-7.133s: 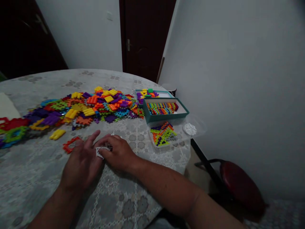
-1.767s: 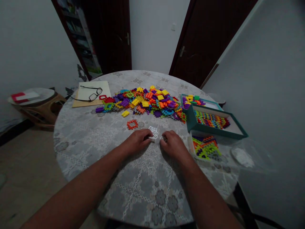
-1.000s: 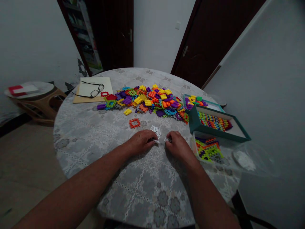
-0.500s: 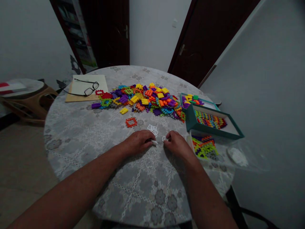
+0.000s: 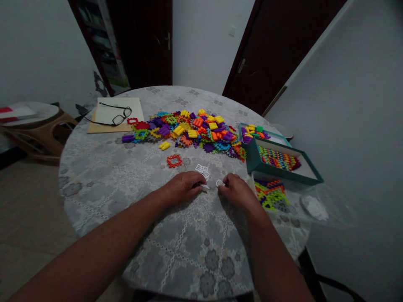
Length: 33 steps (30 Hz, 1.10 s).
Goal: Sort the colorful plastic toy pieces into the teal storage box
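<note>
In my left hand (image 5: 185, 186), thumb and fingers pinch a thin white plastic piece (image 5: 205, 186) that points to the right. My right hand (image 5: 234, 188) is closed on a small white lattice piece (image 5: 219, 183), partly hidden by the fingers. A short gap separates the two held pieces. Just beyond my left fingertips, more white lattice pieces (image 5: 202, 169) lie on the patterned tablecloth (image 5: 176, 251). An orange-red toothed frame (image 5: 174, 161) rests flat to the left of them.
Across the table spreads a heap of coloured gears and connectors (image 5: 189, 130). Black glasses (image 5: 119, 120) lie on papers (image 5: 135, 105) at the far left. On the right stand a green box (image 5: 283, 168) of coloured pieces and a clear plastic tub (image 5: 252, 181) with more pieces.
My right hand has shifted slightly right with its white piece, and that piece has turned a little. My left hand stays nearly still. The whole view has moved slightly.
</note>
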### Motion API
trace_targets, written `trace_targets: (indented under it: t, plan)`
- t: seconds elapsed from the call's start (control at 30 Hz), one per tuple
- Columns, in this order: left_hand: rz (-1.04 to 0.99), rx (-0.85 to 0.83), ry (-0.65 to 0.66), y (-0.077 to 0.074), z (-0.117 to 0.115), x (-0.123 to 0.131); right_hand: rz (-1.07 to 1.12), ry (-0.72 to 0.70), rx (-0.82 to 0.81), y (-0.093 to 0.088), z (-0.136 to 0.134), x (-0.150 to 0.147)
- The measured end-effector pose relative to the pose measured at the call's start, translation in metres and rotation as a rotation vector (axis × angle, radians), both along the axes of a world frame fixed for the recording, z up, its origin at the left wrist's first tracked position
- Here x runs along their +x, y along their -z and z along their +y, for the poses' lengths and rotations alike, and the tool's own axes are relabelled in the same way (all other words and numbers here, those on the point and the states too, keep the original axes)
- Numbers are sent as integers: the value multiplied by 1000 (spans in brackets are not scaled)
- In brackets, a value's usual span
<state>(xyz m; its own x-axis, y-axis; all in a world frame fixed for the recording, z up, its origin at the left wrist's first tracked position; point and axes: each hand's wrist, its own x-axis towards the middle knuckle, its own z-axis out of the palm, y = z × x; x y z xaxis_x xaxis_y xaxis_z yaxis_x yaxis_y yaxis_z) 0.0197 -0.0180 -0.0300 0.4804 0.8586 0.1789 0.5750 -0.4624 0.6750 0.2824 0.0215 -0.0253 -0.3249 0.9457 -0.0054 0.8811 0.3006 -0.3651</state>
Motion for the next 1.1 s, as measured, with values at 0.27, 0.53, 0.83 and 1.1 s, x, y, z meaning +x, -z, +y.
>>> trace_targets:
  t: [0.27,0.53,0.83,1.1]
  plan:
    - [34,-64,-31,-3,0,1,-178,29,-65,-14,-6,-4]
    - [31,-35,-22,1,0,0,142,-41,-7,-5,-2,-6]
    - [-49,-42,-140,0,0,1,295,-325,93,2,-12,-39]
    - [12,30,-116,-5,1,-9,487,-394,123,7,-10,-42]
